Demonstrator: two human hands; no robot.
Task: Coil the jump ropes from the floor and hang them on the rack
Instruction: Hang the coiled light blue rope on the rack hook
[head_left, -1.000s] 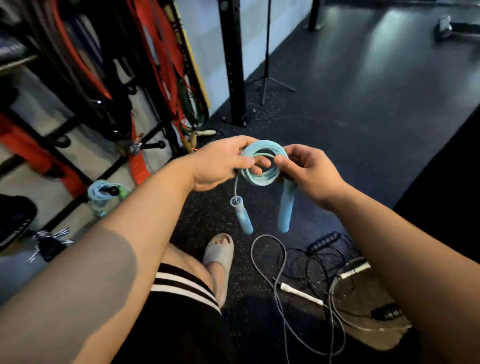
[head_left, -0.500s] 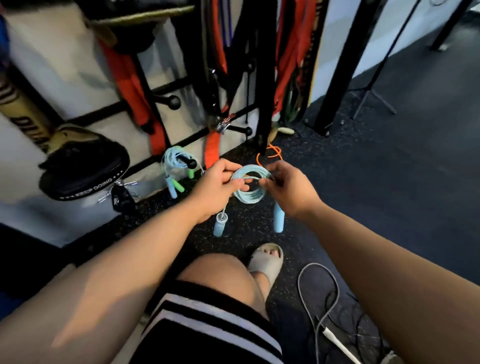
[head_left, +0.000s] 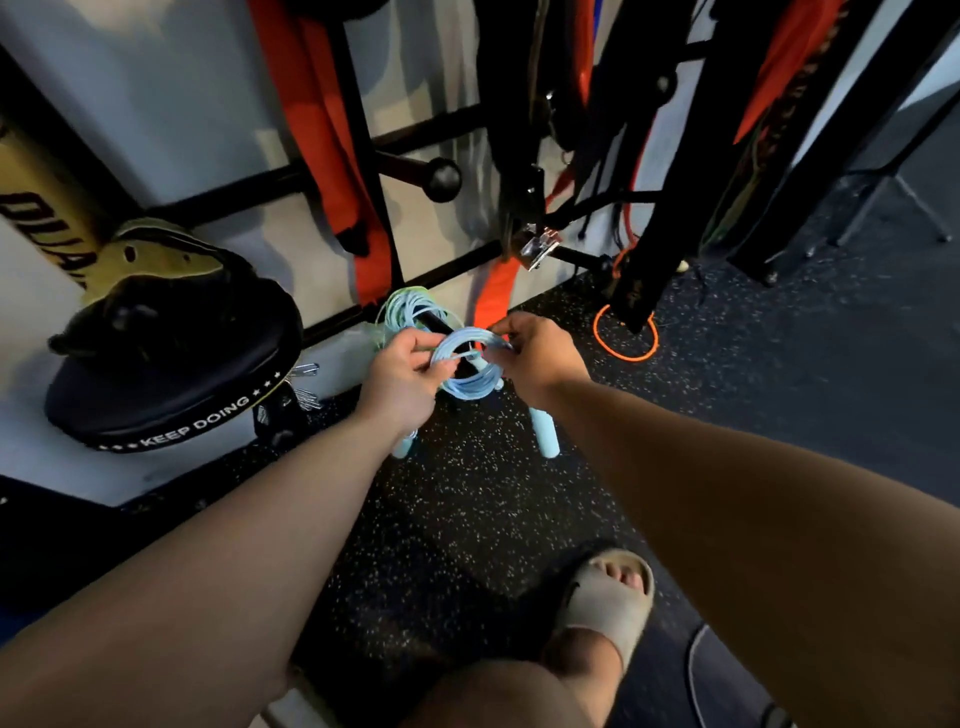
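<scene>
A light blue coiled jump rope (head_left: 475, 387) is held up between both hands, its two blue handles (head_left: 544, 437) dangling below. My left hand (head_left: 402, 376) pinches the coil's left side and my right hand (head_left: 537, 353) pinches its upper right side. The coil hangs just in front of a black peg (head_left: 434, 323) low on the wall rack (head_left: 363, 171). That peg carries another coiled pale blue-green rope (head_left: 410, 306), partly hidden behind my left hand.
Orange and black straps (head_left: 322, 140) hang from the rack, and a free ball-tipped peg (head_left: 441, 179) sticks out higher up. A black focus pad (head_left: 171, 374) hangs at left. An orange cord loop (head_left: 626, 338) lies on the speckled floor. My sandalled foot (head_left: 605, 597) stands below, with a grey rope (head_left: 698, 670) beside it.
My view has swung left from the open floor toward the rack. Both hands have carried the coiled blue rope forward, close to the low peg with the other rope.
</scene>
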